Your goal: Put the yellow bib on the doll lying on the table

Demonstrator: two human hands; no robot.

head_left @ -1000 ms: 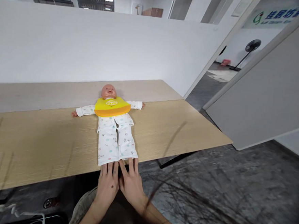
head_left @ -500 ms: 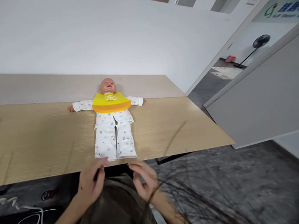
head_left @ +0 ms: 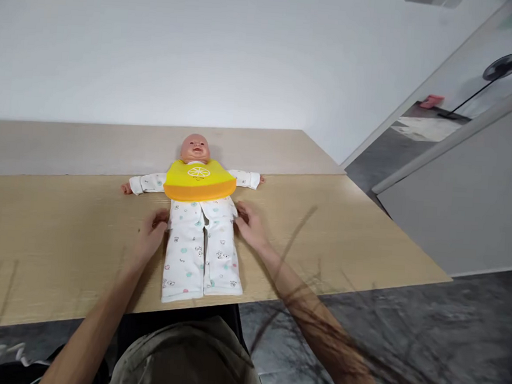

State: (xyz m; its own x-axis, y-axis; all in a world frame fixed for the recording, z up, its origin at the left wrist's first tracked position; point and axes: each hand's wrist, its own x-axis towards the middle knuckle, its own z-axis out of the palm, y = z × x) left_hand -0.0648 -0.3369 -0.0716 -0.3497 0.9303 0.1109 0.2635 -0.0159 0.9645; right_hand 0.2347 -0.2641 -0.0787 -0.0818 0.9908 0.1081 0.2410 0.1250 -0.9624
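A baby doll (head_left: 196, 148) lies on its back on the table, head away from me and arms spread wide. It wears a yellow bib (head_left: 199, 183) with an orange lower pocket and a white fruit-slice print. White patterned pants (head_left: 185, 263) and a matching top (head_left: 151, 183) cover its body. Beside the doll's waist on the left is my left hand (head_left: 153, 231), its thumb and fingers apart at the edge of the clothing. My right hand (head_left: 251, 225) is at the opposite side of the waist, fingers loosely bent and apart near the top's hem. Whether either hand presses the cloth is unclear.
The wooden table (head_left: 323, 232) meets a white wall (head_left: 160, 51) behind a paler strip. A grey panel (head_left: 479, 196) stands at the right, with a floor fan (head_left: 504, 67) beyond the opening. White cables (head_left: 3, 351) hang low at the left. Dark blurry strands cross the view.
Both hands have moved forward from the table's front edge to either side of the doll's waist. My view has shifted, and the doll has stayed lying in place.
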